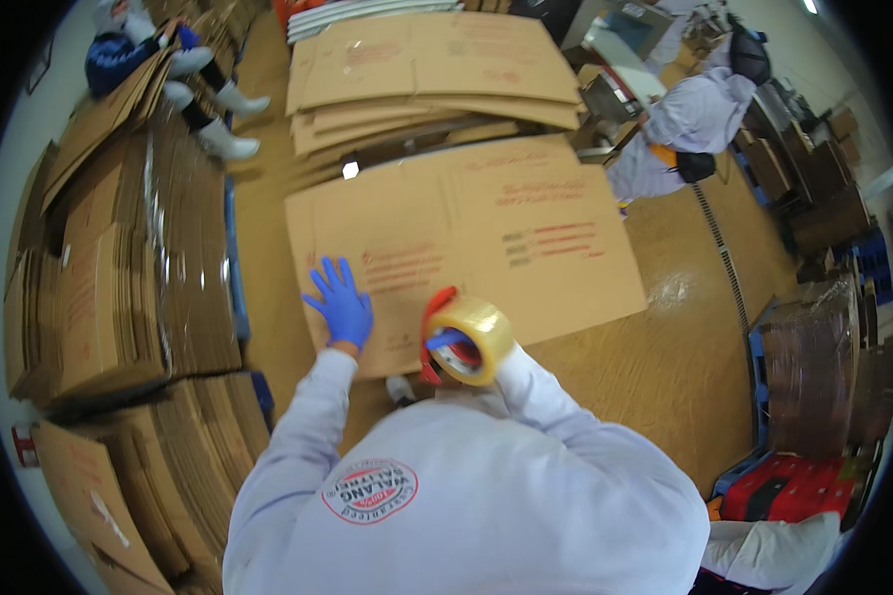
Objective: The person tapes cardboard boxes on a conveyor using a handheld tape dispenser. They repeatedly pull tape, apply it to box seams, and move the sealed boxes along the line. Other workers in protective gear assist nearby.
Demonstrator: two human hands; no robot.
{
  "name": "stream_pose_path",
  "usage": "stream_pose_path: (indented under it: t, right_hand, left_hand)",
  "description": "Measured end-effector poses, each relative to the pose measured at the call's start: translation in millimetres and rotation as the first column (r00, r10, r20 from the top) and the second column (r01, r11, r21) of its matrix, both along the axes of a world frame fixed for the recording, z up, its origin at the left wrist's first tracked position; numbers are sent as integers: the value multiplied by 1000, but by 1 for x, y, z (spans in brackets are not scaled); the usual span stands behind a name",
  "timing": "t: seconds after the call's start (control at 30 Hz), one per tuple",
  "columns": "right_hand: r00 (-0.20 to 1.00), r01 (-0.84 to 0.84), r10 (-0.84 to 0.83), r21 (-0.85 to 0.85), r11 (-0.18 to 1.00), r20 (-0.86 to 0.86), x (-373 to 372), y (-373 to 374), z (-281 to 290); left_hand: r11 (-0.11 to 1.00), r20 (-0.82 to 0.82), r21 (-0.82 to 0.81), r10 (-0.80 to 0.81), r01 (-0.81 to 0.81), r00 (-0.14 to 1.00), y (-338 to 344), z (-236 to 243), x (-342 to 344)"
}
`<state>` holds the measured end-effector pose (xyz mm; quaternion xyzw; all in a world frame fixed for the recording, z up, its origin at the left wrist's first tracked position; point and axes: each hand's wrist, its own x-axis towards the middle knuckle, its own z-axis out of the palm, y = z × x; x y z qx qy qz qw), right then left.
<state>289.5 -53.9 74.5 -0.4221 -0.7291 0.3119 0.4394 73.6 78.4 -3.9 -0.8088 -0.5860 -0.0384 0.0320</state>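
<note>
My left hand (343, 309), in a blue glove, lies flat with fingers spread on the left part of a flattened cardboard box (526, 283) printed in red. My right hand (450, 340), mostly hidden behind the roll, grips a red tape dispenser (430, 362) loaded with a wide roll of clear yellowish tape (486, 322), held over the box's lower middle edge. Beyond this box lies a stack of flattened cartons (432, 59).
Folded cardboard stacks (109, 297) line the left. A seated person (144, 59) is at upper left; another in white (690, 124) is at upper right. Wrapped pallet stacks (804, 367) and a red-and-black object (784, 486) stand on the right. Tan floor (695, 327) shows between.
</note>
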Motion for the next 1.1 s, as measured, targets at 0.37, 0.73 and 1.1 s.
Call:
stream_pose_path:
  t: [0.37, 0.73, 1.1]
  right_hand:
    - [649, 192, -317, -254, 948, -691, 165, -87, 62]
    - [393, 401, -187, -16, 916, -900, 212, -120, 154]
    - [534, 832, -845, 152, 533, 38, 225, -72, 50]
  left_hand:
    - [602, -29, -139, -796, 786, 605, -165, -31, 221]
    - [631, 675, 599, -729, 493, 113, -106, 280, 252]
    - [959, 547, 266, -68, -97, 834, -90, 169, 25]
